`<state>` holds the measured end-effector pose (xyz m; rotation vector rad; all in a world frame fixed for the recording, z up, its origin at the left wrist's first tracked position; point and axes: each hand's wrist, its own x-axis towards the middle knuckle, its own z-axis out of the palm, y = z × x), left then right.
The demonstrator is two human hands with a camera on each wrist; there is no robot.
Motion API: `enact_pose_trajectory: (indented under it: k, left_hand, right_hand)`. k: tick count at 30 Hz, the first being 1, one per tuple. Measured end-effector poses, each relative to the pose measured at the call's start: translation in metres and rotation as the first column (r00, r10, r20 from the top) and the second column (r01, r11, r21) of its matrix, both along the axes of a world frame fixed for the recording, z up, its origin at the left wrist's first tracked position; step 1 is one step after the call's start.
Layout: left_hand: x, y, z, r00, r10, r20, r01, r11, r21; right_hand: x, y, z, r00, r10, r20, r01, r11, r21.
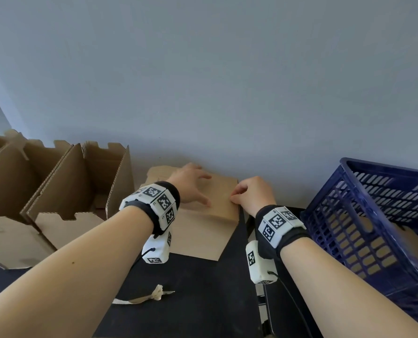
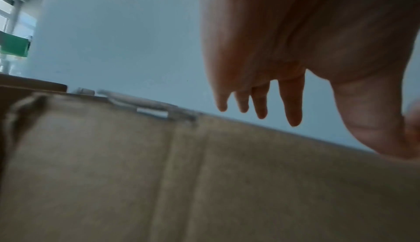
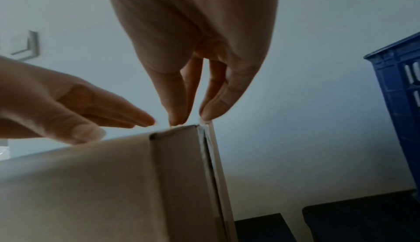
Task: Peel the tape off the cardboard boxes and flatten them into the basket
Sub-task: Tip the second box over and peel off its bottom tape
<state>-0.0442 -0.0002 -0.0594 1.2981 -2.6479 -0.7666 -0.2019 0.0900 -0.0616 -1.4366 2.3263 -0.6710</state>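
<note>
At the closed cardboard box's [image 1: 198, 215] right edge, right hand [image 1: 253, 195] pinches tape [image 3: 205, 134] — left hand [image 1: 190, 185] presses flat, fingers spread; next, seemingly, a steady peel.

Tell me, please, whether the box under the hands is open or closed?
Closed: the box shows a flat top, and the left hand rests on it.

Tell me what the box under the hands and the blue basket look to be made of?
The box looks like plain brown corrugated cardboard, matte; the open boxes beside it show wavy fluted edges. The basket seems moulded dark blue plastic, slightly glossy, with slotted walls.
</note>
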Motion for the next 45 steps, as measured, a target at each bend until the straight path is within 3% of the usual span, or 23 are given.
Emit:
enact_pose_trajectory:
  k: [13,29,39,45]
  left_hand:
    - [-0.016,-0.009,-0.015,0.992,-0.022,-0.127,0.034,0.994,0.100]
    - [-0.015,-0.010,-0.020,0.991,-0.021,-0.131,0.036,0.993,0.114]
    - [-0.017,-0.008,-0.023,0.991,-0.020,-0.135,0.034,0.994,0.101]
    - [-0.016,-0.009,-0.027,0.988,-0.010,-0.153,0.027,0.994,0.104]
  right_hand:
    - [-0.001,-0.012,-0.005,0.999,0.005,0.041,-0.004,1.000,-0.018]
    - [-0.004,-0.013,-0.004,0.996,0.028,0.085,-0.029,1.000,0.010]
    - [0.006,-0.013,-0.003,0.988,0.054,-0.145,-0.046,0.997,0.058]
    - [0.001,-0.011,-0.002,1.000,-0.002,-0.010,0.002,0.999,0.037]
